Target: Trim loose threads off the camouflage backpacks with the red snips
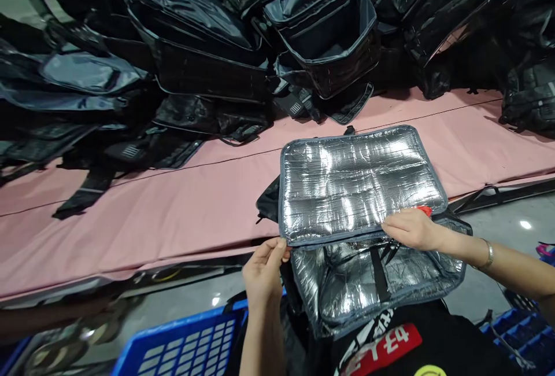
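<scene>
An insulated bag (347, 289) with a silver foil lining lies open at the pink table's near edge, against my body. Its foil-lined lid (347, 185), bound in grey piping, is folded back flat onto the table. At the lid's near left corner, my left hand (266, 269) pinches the piping between thumb and fingers. My right hand (411, 229) is closed around red-handled scissors (425, 210), resting at the lid's near edge. Dark blades show below that hand, over the bag's opening, beside a black strap (380, 275). The right palm and most of the handle are hidden.
Several black bags (329, 34) with grey linings crowd the far side of the pink table (186, 208). Below the near edge stand a blue plastic basket (182, 341) at left and blue crates (520, 335) at right. Another person's blurred arm (52, 318) is at lower left.
</scene>
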`<move>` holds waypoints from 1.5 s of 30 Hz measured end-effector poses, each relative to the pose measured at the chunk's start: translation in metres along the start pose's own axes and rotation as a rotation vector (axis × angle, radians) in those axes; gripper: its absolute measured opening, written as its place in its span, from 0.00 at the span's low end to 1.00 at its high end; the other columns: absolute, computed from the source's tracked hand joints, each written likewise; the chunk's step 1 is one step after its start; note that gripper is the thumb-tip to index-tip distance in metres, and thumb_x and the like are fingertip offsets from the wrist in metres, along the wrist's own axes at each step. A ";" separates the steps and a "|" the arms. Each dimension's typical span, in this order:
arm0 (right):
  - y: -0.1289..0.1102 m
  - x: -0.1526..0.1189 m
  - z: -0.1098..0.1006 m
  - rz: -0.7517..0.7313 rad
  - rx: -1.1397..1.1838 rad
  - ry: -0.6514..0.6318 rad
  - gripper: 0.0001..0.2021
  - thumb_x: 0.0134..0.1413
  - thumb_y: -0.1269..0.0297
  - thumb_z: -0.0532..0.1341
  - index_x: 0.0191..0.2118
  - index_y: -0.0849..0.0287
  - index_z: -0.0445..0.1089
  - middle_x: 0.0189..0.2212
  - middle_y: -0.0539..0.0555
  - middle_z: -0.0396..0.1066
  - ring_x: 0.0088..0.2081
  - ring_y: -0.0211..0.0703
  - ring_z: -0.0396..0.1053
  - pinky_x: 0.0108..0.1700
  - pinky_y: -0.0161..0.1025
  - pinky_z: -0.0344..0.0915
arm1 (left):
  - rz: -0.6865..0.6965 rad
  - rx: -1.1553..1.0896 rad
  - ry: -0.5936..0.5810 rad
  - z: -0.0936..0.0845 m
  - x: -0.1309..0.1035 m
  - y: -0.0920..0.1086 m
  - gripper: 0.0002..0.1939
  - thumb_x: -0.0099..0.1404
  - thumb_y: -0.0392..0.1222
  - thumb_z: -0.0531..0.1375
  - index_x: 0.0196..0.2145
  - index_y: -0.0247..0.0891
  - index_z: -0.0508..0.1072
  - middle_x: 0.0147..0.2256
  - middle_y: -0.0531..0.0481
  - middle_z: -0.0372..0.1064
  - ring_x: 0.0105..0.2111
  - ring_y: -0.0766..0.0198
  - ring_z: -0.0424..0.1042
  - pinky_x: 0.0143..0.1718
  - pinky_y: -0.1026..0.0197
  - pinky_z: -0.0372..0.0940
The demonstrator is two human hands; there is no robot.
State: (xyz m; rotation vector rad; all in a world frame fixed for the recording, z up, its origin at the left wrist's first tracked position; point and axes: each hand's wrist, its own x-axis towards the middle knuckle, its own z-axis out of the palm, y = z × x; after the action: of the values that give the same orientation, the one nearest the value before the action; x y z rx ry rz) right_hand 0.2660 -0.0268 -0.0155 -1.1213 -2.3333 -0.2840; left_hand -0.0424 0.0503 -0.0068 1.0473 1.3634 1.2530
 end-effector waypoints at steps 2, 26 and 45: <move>0.003 -0.003 -0.001 -0.010 -0.013 -0.002 0.11 0.59 0.74 0.49 0.30 0.61 0.66 0.26 0.52 0.65 0.26 0.33 0.58 0.28 0.33 0.53 | -0.005 -0.040 0.009 0.001 -0.003 -0.001 0.15 0.42 0.44 0.66 0.24 0.31 0.71 0.20 0.52 0.64 0.20 0.72 0.58 0.22 0.68 0.54; 0.032 0.092 0.024 0.618 0.760 -0.480 0.10 0.44 0.81 0.56 0.29 0.64 0.71 0.31 0.49 0.71 0.35 0.34 0.66 0.33 0.28 0.54 | 0.805 0.606 -0.206 0.038 0.010 -0.002 0.11 0.57 0.47 0.61 0.36 0.39 0.74 0.33 0.49 0.63 0.33 0.65 0.63 0.35 0.63 0.62; 0.023 0.087 0.023 0.491 0.523 -0.362 0.09 0.46 0.76 0.58 0.35 0.60 0.70 0.36 0.49 0.69 0.35 0.36 0.63 0.30 0.30 0.49 | 0.723 0.743 0.033 0.058 0.007 0.001 0.12 0.59 0.48 0.58 0.27 0.35 0.71 0.24 0.50 0.66 0.24 0.65 0.62 0.28 0.63 0.56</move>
State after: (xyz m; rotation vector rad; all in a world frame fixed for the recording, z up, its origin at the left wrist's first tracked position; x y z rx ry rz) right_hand 0.2310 0.0545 0.0119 -1.4898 -2.1240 0.7166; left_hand 0.0140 0.0663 -0.0066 2.1849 1.5788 1.2628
